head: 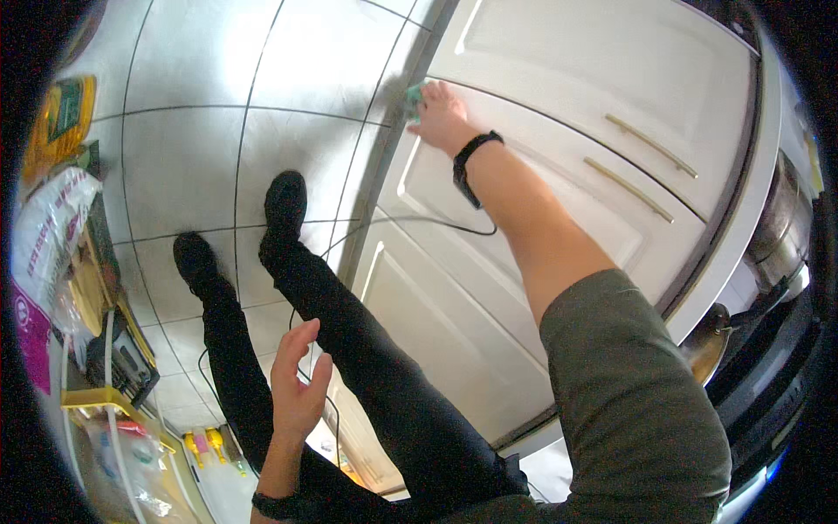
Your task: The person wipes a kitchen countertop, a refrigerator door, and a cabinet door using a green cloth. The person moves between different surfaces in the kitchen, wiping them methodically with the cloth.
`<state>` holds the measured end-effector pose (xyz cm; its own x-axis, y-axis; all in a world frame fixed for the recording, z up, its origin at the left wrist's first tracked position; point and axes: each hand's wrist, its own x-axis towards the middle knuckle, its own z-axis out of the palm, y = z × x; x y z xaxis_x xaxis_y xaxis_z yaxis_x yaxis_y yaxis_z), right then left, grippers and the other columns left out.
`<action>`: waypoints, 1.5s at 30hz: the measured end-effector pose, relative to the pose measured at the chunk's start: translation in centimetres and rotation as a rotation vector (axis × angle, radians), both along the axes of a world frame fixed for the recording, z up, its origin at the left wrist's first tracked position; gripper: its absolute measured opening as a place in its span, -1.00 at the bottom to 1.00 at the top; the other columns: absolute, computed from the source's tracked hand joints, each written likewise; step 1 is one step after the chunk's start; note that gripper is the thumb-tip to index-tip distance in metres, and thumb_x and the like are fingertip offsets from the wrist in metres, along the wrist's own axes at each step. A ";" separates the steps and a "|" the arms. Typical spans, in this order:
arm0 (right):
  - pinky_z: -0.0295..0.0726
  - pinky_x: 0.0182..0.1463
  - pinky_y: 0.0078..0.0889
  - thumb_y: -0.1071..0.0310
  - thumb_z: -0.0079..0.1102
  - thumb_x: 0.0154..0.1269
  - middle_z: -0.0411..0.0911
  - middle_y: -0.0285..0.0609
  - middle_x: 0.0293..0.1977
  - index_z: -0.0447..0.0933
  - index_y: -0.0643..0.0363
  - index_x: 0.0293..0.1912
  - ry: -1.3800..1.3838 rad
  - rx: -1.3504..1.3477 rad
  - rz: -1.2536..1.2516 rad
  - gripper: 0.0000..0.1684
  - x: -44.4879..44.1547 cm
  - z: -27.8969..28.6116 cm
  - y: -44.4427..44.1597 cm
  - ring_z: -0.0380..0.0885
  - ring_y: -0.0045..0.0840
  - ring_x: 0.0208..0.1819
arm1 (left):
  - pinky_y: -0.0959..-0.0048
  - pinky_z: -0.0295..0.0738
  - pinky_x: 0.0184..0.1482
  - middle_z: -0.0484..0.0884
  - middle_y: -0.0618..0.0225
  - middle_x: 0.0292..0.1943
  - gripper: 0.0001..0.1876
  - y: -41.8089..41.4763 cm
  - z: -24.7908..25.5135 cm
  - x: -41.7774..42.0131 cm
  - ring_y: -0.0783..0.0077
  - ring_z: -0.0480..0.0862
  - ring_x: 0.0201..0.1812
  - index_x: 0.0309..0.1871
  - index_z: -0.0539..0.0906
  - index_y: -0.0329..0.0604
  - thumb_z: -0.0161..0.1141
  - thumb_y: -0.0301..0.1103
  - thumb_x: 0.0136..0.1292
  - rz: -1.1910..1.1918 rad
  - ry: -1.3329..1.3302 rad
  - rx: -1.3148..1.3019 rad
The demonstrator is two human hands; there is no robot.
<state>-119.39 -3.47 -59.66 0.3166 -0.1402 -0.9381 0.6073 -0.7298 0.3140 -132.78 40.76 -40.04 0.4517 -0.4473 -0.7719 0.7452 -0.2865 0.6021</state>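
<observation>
My right hand (445, 116) presses a green cloth (415, 98) against the bottom edge of a white cabinet door (510, 164). The cloth is mostly hidden under my fingers. A dark watch (473, 167) is on that wrist. My left hand (300, 386) hangs in the air over my black trousers (353, 327), thumb and fingers apart, with nothing in it. Above the door that I touch is another white panelled door (602, 59). Each of the two has a long brass-coloured bar handle (628, 190) near its countertop end.
Grey-white floor tiles (183, 170) lie under my black shoes (286, 196). A thin dark cable (425, 219) loops past the cabinet and my legs. At the left, a rack (108, 396) holds bags and packages. A metal pot (779, 223) and a pan (710, 340) stand at the right.
</observation>
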 end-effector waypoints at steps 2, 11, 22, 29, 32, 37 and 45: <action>-0.18 0.74 -0.02 -0.29 -0.35 0.70 -0.05 -0.04 0.72 0.21 0.14 0.64 -0.022 -0.034 -0.064 -0.13 3.0 1.8 -0.4 -0.11 -0.19 0.73 | 0.21 0.49 0.36 0.62 0.13 0.31 -0.51 -0.6 0.7 0.6 0.19 0.61 0.33 0.38 0.61 -0.18 0.29 -0.45 0.39 -0.001 -0.013 0.015; 0.26 0.43 -0.02 -0.12 -0.02 0.65 0.62 -0.18 0.26 0.69 0.05 0.29 0.085 0.068 -0.021 -0.42 4.9 14.8 -1.7 0.41 -0.18 0.40 | 0.29 0.47 0.33 0.65 0.10 0.30 -0.52 -4.9 10.6 11.0 0.21 0.63 0.28 0.40 0.61 -0.24 0.29 -0.43 0.41 -0.013 -0.218 -0.085; -0.02 0.67 0.13 -0.04 -0.02 0.64 0.64 -0.14 0.22 0.73 -0.37 0.24 0.231 0.052 -0.134 -0.59 8.9 33.2 -2.1 0.34 -0.05 0.48 | 0.33 0.50 0.31 0.69 0.12 0.15 -0.57 -9.3 14.3 18.9 0.24 0.67 0.19 0.32 0.61 -0.32 0.31 -0.47 0.41 -0.012 -0.271 -0.252; -0.13 0.70 0.11 -0.22 -0.13 0.69 0.40 0.03 0.48 0.49 0.26 0.46 0.334 -0.021 -0.069 -0.22 8.9 32.4 -1.9 0.02 -0.04 0.66 | 0.29 0.46 0.35 0.66 0.24 0.25 -0.54 -7.5 14.6 22.4 0.30 0.63 0.28 0.40 0.62 -0.15 0.28 -0.41 0.45 -0.098 -0.244 -0.245; -0.15 0.72 0.07 -0.27 -0.08 0.64 0.30 0.06 0.55 0.49 0.22 0.47 0.230 -0.033 -0.074 -0.18 7.4 27.8 -3.0 -0.04 -0.07 0.68 | 0.27 0.47 0.34 0.65 0.26 0.23 -0.54 -6.8 12.6 21.9 0.31 0.64 0.27 0.40 0.61 -0.14 0.26 -0.43 0.44 -0.099 -0.217 -0.216; -0.11 0.72 0.00 -0.35 -0.03 0.56 0.16 0.08 0.62 0.41 0.24 0.52 0.195 -0.064 -0.239 -0.07 7.2 19.0 -3.8 -0.01 -0.10 0.68 | 0.30 0.50 0.31 0.67 0.19 0.19 -0.54 -7.7 9.2 21.9 0.26 0.66 0.23 0.35 0.63 -0.20 0.29 -0.48 0.39 -0.113 -0.172 -0.141; -0.12 0.72 -0.01 -0.31 0.03 0.55 0.11 0.00 0.65 0.34 0.29 0.55 0.263 -0.007 -0.155 -0.04 8.2 2.7 -4.6 0.04 -0.14 0.67 | 0.25 0.50 0.36 0.69 0.14 0.22 -0.52 -11.6 2.7 22.8 0.25 0.66 0.27 0.41 0.59 -0.24 0.27 -0.44 0.43 -0.024 0.082 -0.135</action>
<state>-111.18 -8.06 -57.00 0.0375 -0.1746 -0.9839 0.5496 -0.8187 0.1663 -110.00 29.13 -37.37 0.3778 -0.5594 -0.7378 0.7874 -0.2251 0.5738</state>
